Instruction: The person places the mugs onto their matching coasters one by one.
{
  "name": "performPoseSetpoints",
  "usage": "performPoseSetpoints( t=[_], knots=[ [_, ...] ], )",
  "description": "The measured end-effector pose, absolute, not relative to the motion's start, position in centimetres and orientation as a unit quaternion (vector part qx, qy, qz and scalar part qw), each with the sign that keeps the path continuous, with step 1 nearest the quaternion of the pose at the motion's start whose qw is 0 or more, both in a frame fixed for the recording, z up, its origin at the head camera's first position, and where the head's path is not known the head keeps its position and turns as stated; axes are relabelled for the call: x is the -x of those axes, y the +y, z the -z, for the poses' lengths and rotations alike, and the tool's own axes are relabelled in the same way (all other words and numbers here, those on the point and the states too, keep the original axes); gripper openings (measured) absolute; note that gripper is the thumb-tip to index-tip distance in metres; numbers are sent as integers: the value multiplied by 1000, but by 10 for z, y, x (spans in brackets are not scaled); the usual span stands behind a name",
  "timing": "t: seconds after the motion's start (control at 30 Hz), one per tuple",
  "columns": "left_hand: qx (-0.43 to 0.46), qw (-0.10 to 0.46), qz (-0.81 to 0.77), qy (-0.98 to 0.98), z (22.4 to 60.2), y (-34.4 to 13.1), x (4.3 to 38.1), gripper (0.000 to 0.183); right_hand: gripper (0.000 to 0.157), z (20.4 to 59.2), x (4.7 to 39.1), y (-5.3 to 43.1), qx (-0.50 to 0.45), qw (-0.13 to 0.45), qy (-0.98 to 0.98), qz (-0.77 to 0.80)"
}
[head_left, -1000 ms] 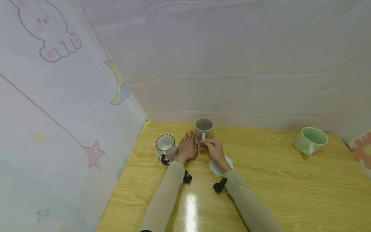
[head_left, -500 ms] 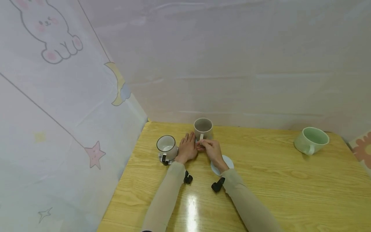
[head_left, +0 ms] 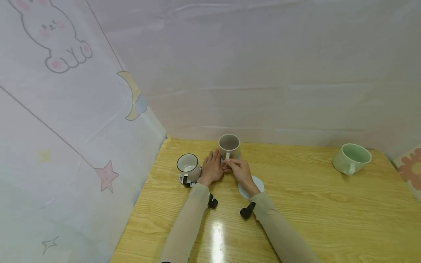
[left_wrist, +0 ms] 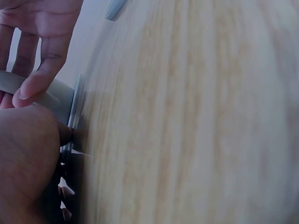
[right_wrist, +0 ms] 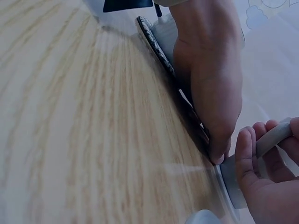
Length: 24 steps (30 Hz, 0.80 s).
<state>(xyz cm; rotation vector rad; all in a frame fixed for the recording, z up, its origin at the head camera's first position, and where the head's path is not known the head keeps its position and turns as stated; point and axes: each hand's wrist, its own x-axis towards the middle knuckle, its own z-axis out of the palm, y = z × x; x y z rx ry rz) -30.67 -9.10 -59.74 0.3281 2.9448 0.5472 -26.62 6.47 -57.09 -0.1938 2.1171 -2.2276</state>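
A grey-brown mug (head_left: 229, 151) stands at the back of the table, its handle (head_left: 227, 156) facing me. My right hand (head_left: 239, 171) pinches that handle between thumb and fingers. Under the mug, a thin light coaster (left_wrist: 78, 105) shows its edge. My left hand (head_left: 212, 170) lies with straight fingers along the mug's left side, its thumb at the coaster's edge in the left wrist view. Left of that hand, a cream mug with a dark rim (head_left: 190, 170) and black-tipped handle sits on a checked coaster (head_left: 182, 179).
A pale blue round coaster (head_left: 258, 182) lies partly beneath my right wrist. Far right on the wooden table (head_left: 312, 204) stands a wide green mug (head_left: 346, 162). A printed cloth wall (head_left: 246, 91) rises right behind the table's back edge, another along the left side.
The grey-brown mug has shifted slightly left, with my right hand on its handle. My left hand has stayed in place beside it.
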Motion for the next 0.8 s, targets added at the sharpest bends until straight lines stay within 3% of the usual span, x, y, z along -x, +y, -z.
performPoseSetpoints(
  t=[0.53, 0.8],
  knots=[
    [-107, 52, -186, 975, 603, -93, 306, 63, 34, 562, 258, 66, 23, 34, 713, 700],
    [-109, 52, -190, 974, 596, -91, 304, 62, 40, 558, 254, 68, 37, 23, 728, 684]
  ],
)
